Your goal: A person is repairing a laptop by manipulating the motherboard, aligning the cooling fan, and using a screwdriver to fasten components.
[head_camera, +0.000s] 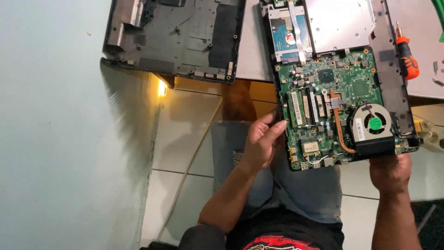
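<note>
An opened laptop base (391, 83) hangs over the table's near edge, its green motherboard (323, 97) exposed with a round cooling fan (372, 124), a copper heat pipe (341, 127) and a hard drive (289, 37). My left hand (263, 139) grips the base's left edge, fingers against the board. My right hand (391, 171) holds the near right corner from below, under the fan.
A detached black laptop cover (175, 37) lies inside-up at the table's left. An orange-handled screwdriver (407, 58) rests on the table (252, 51) at the right, with small screws (435, 69) beyond it. Below are my knees in jeans and a tiled floor (185, 153). A pale wall fills the left.
</note>
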